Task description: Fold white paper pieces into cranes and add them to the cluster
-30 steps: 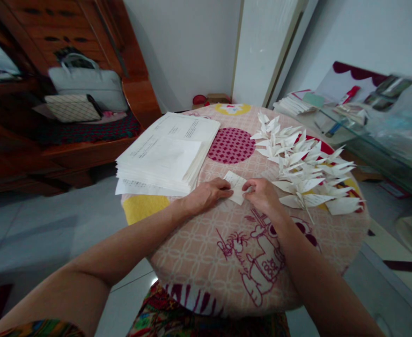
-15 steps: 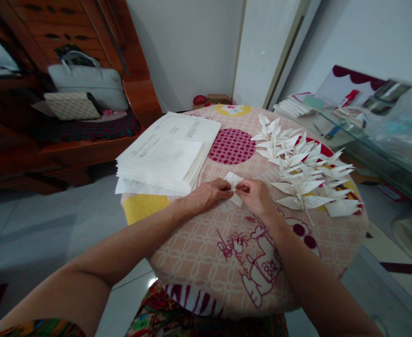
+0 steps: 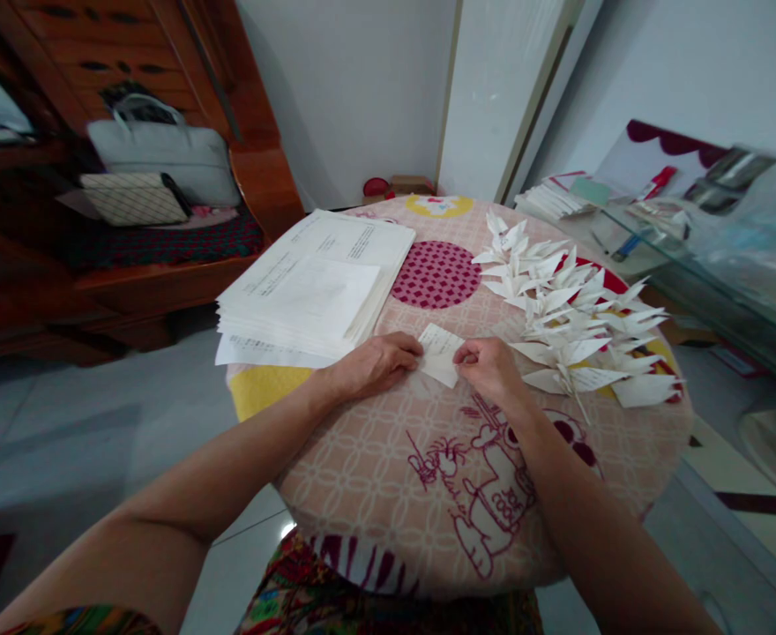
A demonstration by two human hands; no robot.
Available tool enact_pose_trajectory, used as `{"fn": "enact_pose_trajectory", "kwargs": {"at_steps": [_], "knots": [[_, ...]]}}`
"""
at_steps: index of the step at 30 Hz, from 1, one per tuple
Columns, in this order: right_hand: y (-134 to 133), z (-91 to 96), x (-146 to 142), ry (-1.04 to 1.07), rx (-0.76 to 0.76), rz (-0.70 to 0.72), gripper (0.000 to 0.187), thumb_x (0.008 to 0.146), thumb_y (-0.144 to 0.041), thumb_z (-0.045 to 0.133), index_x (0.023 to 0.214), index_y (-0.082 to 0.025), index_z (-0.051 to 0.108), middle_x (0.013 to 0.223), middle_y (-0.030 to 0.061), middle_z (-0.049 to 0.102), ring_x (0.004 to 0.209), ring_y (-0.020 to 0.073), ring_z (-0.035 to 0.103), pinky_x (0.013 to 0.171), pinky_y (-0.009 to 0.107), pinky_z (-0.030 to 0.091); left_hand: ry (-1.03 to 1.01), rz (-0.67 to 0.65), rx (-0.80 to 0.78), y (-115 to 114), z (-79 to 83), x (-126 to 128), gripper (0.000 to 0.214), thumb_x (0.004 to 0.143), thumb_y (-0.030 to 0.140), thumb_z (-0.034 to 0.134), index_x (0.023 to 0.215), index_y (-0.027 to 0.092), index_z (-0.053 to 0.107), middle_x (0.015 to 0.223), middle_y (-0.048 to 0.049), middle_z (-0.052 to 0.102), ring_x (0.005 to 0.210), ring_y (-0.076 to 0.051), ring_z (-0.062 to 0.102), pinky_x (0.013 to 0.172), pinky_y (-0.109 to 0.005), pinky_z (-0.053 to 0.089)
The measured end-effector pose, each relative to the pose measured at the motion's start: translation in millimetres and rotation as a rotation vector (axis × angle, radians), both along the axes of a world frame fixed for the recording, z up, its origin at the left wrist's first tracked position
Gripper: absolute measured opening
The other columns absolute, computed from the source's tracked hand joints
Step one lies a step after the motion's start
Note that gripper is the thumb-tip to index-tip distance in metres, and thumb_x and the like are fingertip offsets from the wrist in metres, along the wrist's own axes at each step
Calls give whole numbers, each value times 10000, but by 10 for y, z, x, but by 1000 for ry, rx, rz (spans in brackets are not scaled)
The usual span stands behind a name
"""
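A small square of white paper [image 3: 439, 354] with writing on it lies between my hands on the patterned tablecloth [image 3: 375, 467]. My left hand [image 3: 383, 362] has curled fingers closed at the paper's left edge. At its right corner, my right hand [image 3: 488, 369] pinches the sheet between thumb and fingers. Just right of that hand spreads a group of folded white paper cranes [image 3: 553, 291], several of them with pointed wings. To the upper left of my left hand sits a thick stack of printed paper [image 3: 302, 238], with smaller sheets on top.
A glass-topped table [image 3: 698, 291] holding papers, a pen and a plastic bag [image 3: 764, 238] stands close on the right. At the left, a wooden bench [image 3: 182, 282] carries a pale handbag [image 3: 163, 154] and a checked pouch [image 3: 133, 198].
My hands have drawn apart, the left one moving left and the right one slightly right. More of the small paper's face now shows between them.
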State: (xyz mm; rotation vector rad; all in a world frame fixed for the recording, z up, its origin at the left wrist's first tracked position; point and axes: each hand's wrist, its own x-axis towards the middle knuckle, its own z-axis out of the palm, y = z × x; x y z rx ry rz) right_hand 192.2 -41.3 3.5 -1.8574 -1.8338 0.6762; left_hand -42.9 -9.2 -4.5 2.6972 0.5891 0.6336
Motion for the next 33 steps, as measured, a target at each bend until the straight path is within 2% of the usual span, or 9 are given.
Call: {"fn": "enact_pose_trajectory", "kwargs": {"at_steps": [3, 6, 12, 17, 21, 23, 26, 29, 33], "knots": [[-15, 13, -66, -37, 3, -33, 27, 747, -198, 709, 750, -184, 733, 677, 17, 696, 639, 155, 611, 601, 255, 389, -27, 12, -19, 7, -7, -10, 272, 784, -54, 520, 798, 128, 722, 1103, -109, 709, 1031, -190, 670, 906, -300, 544], [-29, 50, -150, -158, 13, -78, 141, 744, -322, 756, 741, -190, 707, 735, 38, 711, 685, 177, 615, 611, 273, 373, -28, 21, -34, 5, 9, -8, 289, 755, -72, 509, 783, 131, 713, 1097, -104, 711, 1032, -188, 671, 907, -295, 542], [0, 27, 6, -96, -49, -49, 101, 695, -100, 675, 749, -184, 691, 674, 6, 686, 646, 156, 612, 609, 251, 399, -64, 41, -99, 38, 28, 7, 271, 696, -66, 476, 701, 132, 661, 1054, -97, 715, 989, -179, 680, 874, -291, 542], [9, -32, 95, -109, 104, -143, 192, 810, -282, 675, 946, -155, 724, 770, 67, 722, 724, 201, 650, 673, 294, 450, -125, 118, -203, 102, 40, 61, 237, 698, -5, 465, 680, 135, 656, 976, -83, 722, 906, -158, 678, 800, -268, 526], [31, -45, 64, -111, 105, -162, 194, 781, -360, 720, 832, -173, 726, 771, 74, 724, 730, 202, 650, 665, 297, 443, -75, 252, -252, 146, 112, 167, 141, 807, 144, 576, 895, 136, 687, 832, -43, 700, 745, -135, 645, 711, -244, 500], [54, -55, 80, -32, 72, -177, 150, 735, -323, 745, 752, -182, 696, 698, 39, 695, 657, 174, 618, 620, 278, 423, 0, 246, -223, 183, 138, 224, 247, 815, 262, 679, 1021, 126, 676, 841, -49, 699, 740, -149, 645, 729, -266, 507], [80, -73, 134, 206, 23, -141, 157, 703, -305, 743, 685, -184, 645, 601, -5, 632, 558, 140, 553, 555, 260, 394, 58, 185, -104, 255, 149, 295, 527, 785, 318, 767, 1245, 114, 612, 1146, -147, 689, 1039, -248, 655, 923, -377, 508], [76, -83, 160, 468, 14, -51, 229, 712, -384, 732, 670, -191, 616, 518, -49, 547, 459, 108, 461, 477, 245, 342, 63, 77, -39, 306, 169, 349, 757, 760, 298, 808, 1429, 156, 483, 1474, -190, 506, 1361, -303, 480, 1100, -461, 413], [38, -71, 105, 631, 17, 14, 319, 731, -487, 723, 661, -198, 608, 446, -75, 452, 380, 84, 358, 399, 240, 246, 75, 44, -121, 313, 240, 418, 833, 732, 221, 818, 1476, 187, 447, 1401, -146, 597, 1277, -265, 568, 1056, -407, 450]]}}
